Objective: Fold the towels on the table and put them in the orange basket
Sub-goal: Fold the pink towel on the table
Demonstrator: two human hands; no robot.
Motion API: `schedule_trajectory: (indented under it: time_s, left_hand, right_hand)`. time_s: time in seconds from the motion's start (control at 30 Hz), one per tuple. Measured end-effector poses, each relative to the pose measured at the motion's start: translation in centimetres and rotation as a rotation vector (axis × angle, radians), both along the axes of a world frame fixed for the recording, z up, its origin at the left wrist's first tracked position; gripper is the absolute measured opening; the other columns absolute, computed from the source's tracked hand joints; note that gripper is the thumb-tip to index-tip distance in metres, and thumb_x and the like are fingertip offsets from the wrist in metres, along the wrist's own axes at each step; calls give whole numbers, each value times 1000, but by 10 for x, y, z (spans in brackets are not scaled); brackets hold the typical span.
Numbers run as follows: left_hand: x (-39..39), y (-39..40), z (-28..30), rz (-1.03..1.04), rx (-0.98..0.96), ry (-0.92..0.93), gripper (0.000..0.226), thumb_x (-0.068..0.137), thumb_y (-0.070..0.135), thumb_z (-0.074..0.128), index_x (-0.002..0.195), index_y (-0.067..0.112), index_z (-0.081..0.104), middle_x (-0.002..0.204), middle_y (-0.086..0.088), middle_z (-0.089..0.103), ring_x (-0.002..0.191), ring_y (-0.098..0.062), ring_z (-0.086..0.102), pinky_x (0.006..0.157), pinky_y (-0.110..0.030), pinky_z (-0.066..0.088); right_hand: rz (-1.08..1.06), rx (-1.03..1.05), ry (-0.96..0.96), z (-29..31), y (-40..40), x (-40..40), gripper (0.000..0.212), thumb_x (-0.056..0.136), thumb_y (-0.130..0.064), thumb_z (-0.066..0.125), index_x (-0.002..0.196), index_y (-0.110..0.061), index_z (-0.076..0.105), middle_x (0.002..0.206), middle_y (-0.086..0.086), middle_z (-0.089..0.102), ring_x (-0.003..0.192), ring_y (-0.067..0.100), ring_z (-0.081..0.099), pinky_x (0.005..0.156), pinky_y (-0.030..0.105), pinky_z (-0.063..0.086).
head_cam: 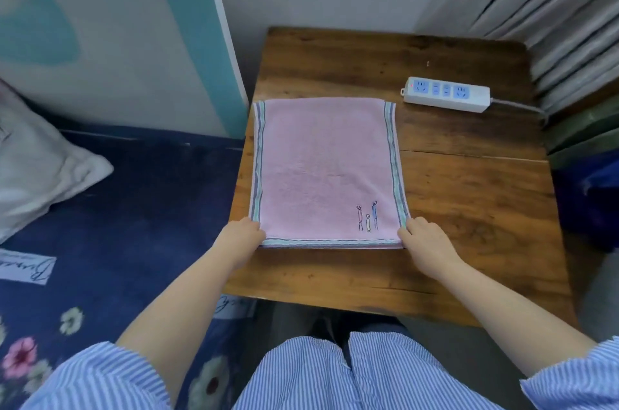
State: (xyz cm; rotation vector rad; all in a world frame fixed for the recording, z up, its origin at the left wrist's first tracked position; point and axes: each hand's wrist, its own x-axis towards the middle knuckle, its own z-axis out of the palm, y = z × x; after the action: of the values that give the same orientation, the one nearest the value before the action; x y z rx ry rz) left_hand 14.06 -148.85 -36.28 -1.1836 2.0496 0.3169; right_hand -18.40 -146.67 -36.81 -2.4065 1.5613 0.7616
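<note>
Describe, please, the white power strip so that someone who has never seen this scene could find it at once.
Start at the brown wooden table, where a pink towel lies. Beyond the towel's far right corner, apart from it, lies the power strip. It alone is hard white plastic, with blue sockets and a grey cord.

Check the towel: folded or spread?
Folded once, it seems: the towel lies flat on the table, with stacked layers at its near edge. Both hands hold the near corners.

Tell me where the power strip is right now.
In the head view, the white power strip lies on the wooden table, toward its far right, just beyond the pink towel's far right corner, apart from it.
</note>
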Motion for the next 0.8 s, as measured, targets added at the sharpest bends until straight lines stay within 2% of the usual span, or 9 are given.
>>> schedule_trajectory:
  time_s: [0.1,0.17,0.23,0.3,0.37,0.47,0.6,0.67,0.8]
  left_hand:
    - [0,8,-11,2,15,-18,36,90,-5,42,123,8,48,127,-10,47,117,-27,44,88,-32,43]
    - [1,12,-19,16,59,-34,37,91,-2,41,127,7,47,131,-10,45,120,-27,43,92,-33,42]
    - [1,7,-18,60,117,-34,36,91,0,40,125,8,50,129,-9,48,117,-27,48,90,-33,44]
    - [-2,-8,-13,120,146,-12,33,89,1,39,118,8,54,123,-8,52,110,-26,53,81,-31,46]
    - [-12,-28,-6,207,101,47,30,90,1,38,115,7,53,120,-9,51,107,-26,54,77,-31,45]
    - [-34,-68,-7,406,-34,223,29,90,-2,36,115,3,50,120,-12,49,108,-29,50,80,-33,44]
    - [-63,-109,-28,690,-170,476,38,94,3,35,131,0,40,142,-15,36,130,-28,35,102,-36,34]
    - [-73,-121,-41,745,-207,510,46,97,13,34,142,3,27,154,-12,18,142,-25,17,113,-34,20]
    - [-66,-126,-69,763,-120,401,62,99,37,28,149,13,0,157,-7,-13,145,-23,-14,118,-38,-4]
  right_hand:
    - [6,109,108,2,14,12,31,66,-5,72,95,-5,61,99,15,58,90,31,56,63,34,42]
    - [-35,157,144,-4,17,10,33,86,-2,45,118,-7,49,124,10,46,116,26,43,81,32,36]
    - [-66,163,116,-1,10,16,26,82,-5,53,107,-6,60,114,12,54,108,26,49,71,32,31]
    - [-63,39,-15,-1,-6,22,21,45,-5,80,62,-6,67,72,10,62,69,27,60,54,28,26]
    - [-86,-53,-153,-9,-30,30,19,34,2,72,47,-6,60,55,10,58,50,28,59,42,22,27]
    - [-95,-55,-258,-26,-76,56,29,46,9,71,75,4,69,85,24,69,77,41,69,54,42,55]
    - [-36,-34,-319,-55,-121,86,47,73,-24,41,104,-2,67,108,15,69,98,31,68,73,45,55]
    - [-48,-16,-347,-73,-127,87,53,81,-36,33,121,-7,52,127,11,60,115,24,59,94,40,47]
    - [-146,-3,-313,-92,-129,51,63,95,-49,-2,147,-14,4,156,-1,-1,144,12,-11,114,33,-6]
